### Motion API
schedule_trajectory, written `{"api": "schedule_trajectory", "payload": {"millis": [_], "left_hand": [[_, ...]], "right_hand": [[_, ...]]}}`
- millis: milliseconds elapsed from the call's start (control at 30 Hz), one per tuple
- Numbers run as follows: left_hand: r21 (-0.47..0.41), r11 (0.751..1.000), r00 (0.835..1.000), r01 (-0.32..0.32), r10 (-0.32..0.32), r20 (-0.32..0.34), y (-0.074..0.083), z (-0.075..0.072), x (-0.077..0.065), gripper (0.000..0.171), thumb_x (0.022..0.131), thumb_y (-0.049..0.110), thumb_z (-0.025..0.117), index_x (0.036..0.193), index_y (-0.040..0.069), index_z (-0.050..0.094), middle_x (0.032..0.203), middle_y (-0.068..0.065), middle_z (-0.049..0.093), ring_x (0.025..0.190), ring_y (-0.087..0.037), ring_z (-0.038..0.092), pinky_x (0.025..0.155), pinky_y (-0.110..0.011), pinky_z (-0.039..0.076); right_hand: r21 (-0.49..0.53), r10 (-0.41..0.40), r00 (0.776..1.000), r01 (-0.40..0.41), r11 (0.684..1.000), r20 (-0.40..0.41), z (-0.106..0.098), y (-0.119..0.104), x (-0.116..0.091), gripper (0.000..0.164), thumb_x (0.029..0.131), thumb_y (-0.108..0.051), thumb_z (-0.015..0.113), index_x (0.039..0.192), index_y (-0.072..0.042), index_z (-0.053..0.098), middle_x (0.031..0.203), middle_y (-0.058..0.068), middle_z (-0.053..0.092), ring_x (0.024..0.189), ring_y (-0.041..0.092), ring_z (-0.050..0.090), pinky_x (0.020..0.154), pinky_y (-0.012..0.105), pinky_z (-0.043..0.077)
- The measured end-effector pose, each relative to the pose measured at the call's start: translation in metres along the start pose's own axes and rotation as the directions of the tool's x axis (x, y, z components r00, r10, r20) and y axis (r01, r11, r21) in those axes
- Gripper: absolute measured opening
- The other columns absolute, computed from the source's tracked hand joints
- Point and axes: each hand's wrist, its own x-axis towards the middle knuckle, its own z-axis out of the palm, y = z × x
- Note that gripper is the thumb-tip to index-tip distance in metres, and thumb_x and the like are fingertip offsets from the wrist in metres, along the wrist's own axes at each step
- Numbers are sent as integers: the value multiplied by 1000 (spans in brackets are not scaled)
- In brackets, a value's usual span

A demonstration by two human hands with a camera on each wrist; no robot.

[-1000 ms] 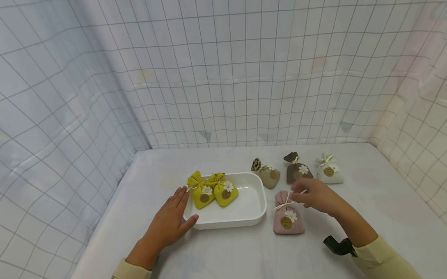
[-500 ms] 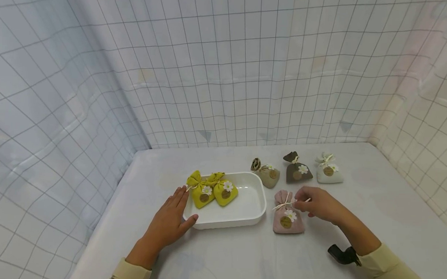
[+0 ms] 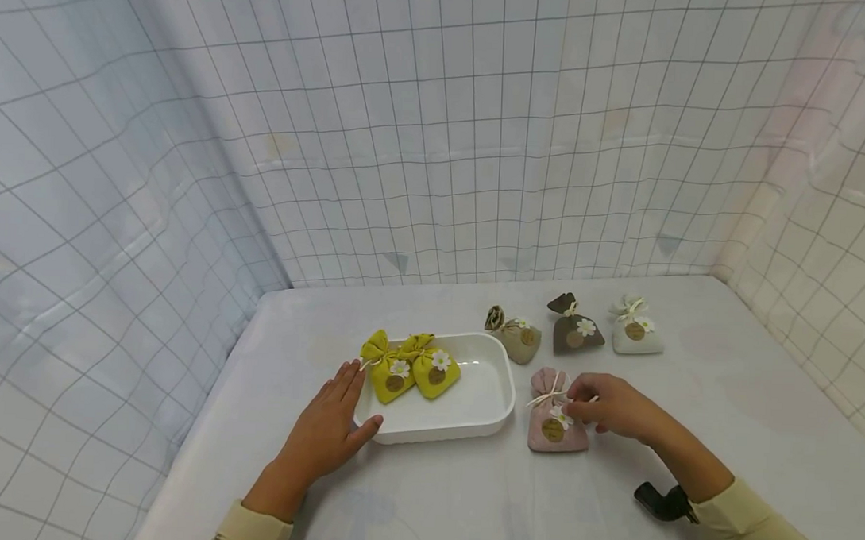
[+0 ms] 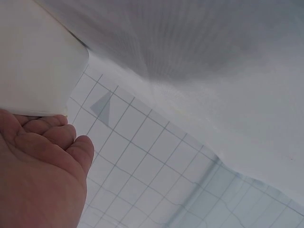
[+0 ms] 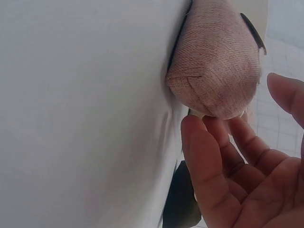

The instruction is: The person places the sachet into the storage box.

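Observation:
A pink drawstring pouch (image 3: 557, 437) with a white flower and round label lies right of the white tray (image 3: 434, 435). My right hand (image 3: 614, 407) is at the pouch's right side, fingers loosely bent. In the right wrist view the fingertips are right at the pink cloth (image 5: 216, 61), with the thumb held apart from it. My left hand (image 3: 327, 429) rests against the tray's left end, its fingers straight along the rim and the thumb at the front corner. Two yellow pouches (image 3: 391, 380) lie side by side in the tray's left part.
Behind the pink pouch stand a beige pouch (image 3: 521, 345), a dark brown pouch (image 3: 572, 336) and a pale grey pouch (image 3: 637, 341). Grid-patterned sheets (image 3: 437, 143) enclose the white table (image 3: 467, 509) at the back and sides. A black wrist device (image 3: 660, 502) sits by the right sleeve.
My right hand has come down and toward me, from above the pink pouch's neck to its right side. The left hand, tray and pouches stay where they were.

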Motion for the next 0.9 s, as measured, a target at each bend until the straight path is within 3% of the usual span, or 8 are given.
{"api": "schedule_trajectory", "payload": {"millis": [633,900], "left_hand": [[-11,1000,1000,-22,22,-20,-3,2,1,83,96,50,58,152,-4,32,160,-19,28,148,-34,23,114,-53,29],[-5,1000,1000,-18,18,-12,-1,1,1,83,96,52,57,152,-4,31,160,-18,27,148,-34,23,114,-53,30]], "right_hand": [[-16,32,998,-31,999,56,8,6,6,24,92,-29,70,102,-8,63,86,5,59,67,19,54,55,31,46],[-8,58,997,-57,998,50,10,7,8,23,90,-25,72,101,-8,61,87,6,58,63,18,53,53,31,45]]}}
